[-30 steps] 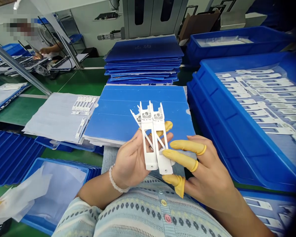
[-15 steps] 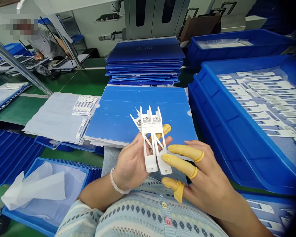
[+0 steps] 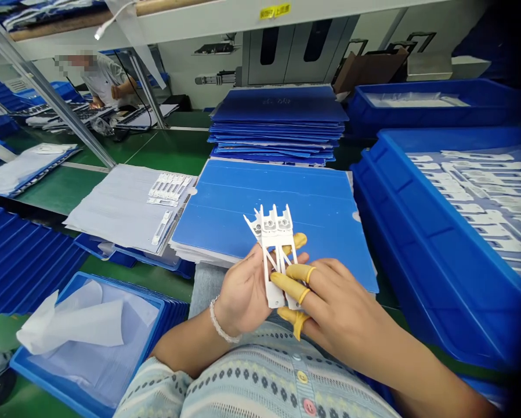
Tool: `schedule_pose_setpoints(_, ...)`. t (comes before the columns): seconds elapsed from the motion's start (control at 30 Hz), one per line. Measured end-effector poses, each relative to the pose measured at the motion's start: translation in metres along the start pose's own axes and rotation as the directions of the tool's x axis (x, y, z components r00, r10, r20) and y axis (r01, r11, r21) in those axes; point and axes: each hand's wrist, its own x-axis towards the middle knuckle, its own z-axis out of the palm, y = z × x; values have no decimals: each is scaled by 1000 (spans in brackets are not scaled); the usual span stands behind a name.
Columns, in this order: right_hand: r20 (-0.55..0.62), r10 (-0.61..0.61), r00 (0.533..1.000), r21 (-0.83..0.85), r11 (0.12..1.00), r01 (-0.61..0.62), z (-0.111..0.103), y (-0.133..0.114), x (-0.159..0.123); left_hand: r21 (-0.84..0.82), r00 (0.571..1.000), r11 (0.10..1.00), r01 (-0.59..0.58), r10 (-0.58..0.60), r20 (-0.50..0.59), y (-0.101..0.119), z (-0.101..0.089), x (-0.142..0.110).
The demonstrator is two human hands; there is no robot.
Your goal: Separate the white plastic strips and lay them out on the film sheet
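- Clock directions are read from the held white parts (image 3: 277, 238), with twelve pointing away from the wearer's body.
- The white parts, at least three long open frames, are up in front of the wearer's chest, forked ends toward twelve; two lie side by side, and another fans out behind them toward eleven.
- The left hand (image 3: 245, 290), at eight, is turned palm up and curled round the white parts, holding them, with a yellow-covered fingertip showing past their edge toward two.
- The right hand (image 3: 330, 293), at four, is half closed, two fingers in yellow finger covers (image 3: 290, 284) lying over the lower ends of the frames and the covered thumb below; whether it pinches them is hard to tell, as its own fingers hide the contact.
- Beyond the hands, toward twelve, lies a blue board (image 3: 264, 191), and past it a stack of blue sheets (image 3: 278, 125).
- At ten, a white sheet (image 3: 108, 203) bears a row of small white pieces (image 3: 169, 186) and a single piece (image 3: 162, 227) apart.
- Near three, a large blue bin (image 3: 400, 232) holds many white frames (image 3: 495, 217).
- At eight, a blue tray (image 3: 149, 328) contains a crumpled sheet (image 3: 82, 322).
- Well off toward ten, a co-worker (image 3: 106, 78) is at another bench.
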Motion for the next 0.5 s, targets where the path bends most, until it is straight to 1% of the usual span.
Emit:
schedule_pose_setpoints(0.13,65,-10,998,-13,1000,10,15,0,22,-44,999,999,-6,7,32,15,-19,-1)
schedule_pose_setpoints(0.27,128,-26,991,-23,999,29,32,0,48,-78,999,996,-48,47,-5,36,-37,0)
schedule_pose_setpoints(0.37,139,-35,990,-3,999,36,44,-1,68,-89,997,993,-79,81,15,50,-49,2)
schedule_pose_setpoints(0.43,144,-42,989,17,999,40,53,-1,79,-87,992,988,-128,127,-25,56,-56,2)
schedule_pose_setpoints(0.5,166,-50,985,30,999,46,63,-1,86,-68,978,982,-178,169,-126,60,-65,2)
